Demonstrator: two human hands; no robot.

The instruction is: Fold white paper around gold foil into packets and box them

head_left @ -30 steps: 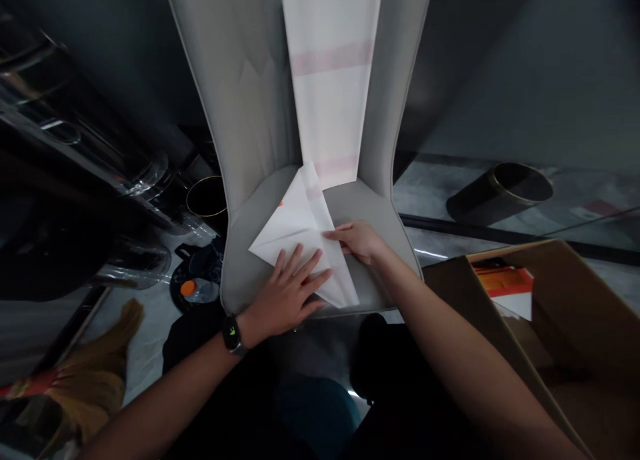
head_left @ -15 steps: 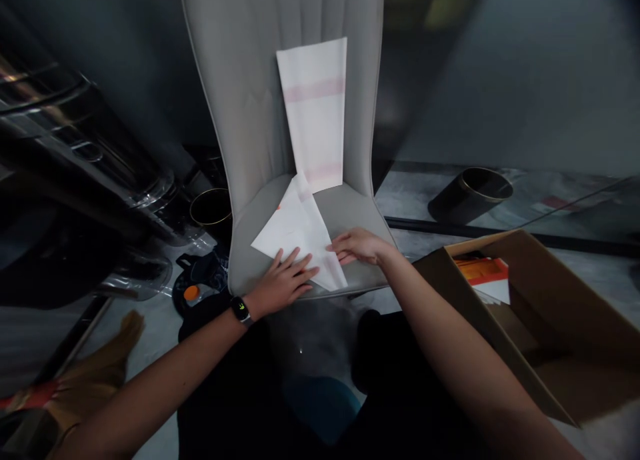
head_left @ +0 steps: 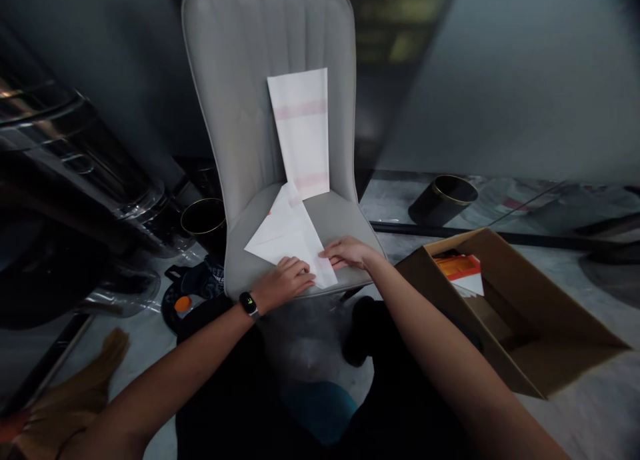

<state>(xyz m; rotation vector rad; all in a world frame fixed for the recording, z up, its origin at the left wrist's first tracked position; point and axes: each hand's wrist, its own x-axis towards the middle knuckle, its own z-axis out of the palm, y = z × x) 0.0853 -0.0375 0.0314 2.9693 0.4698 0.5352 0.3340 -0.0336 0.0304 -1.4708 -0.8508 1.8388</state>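
A white sheet of paper (head_left: 283,232), folded into a pointed shape with a small orange mark on its left edge, lies on the seat of the grey chair (head_left: 240,271). My left hand (head_left: 284,283), with a watch on its wrist, is at the paper's lower edge; its fingers are curled in and closed on the paper there. From the right, my right hand (head_left: 347,253) grips the paper's right edge between fingers and thumb. Behind it a second white paper piece (head_left: 303,140) with faint pink bands leans upright against the backrest.
On the right stands an open cardboard box (head_left: 505,340) holding orange and white items (head_left: 460,270). A black bin (head_left: 205,220) sits left of the chair, beside a dark bag (head_left: 207,281) and an orange cap (head_left: 183,305). Another bin shape (head_left: 443,200) shows at right.
My left hand's fingers have gone from spread flat on the paper to curled at its lower edge. The right hand keeps its place at the right edge. The view has shifted slightly.
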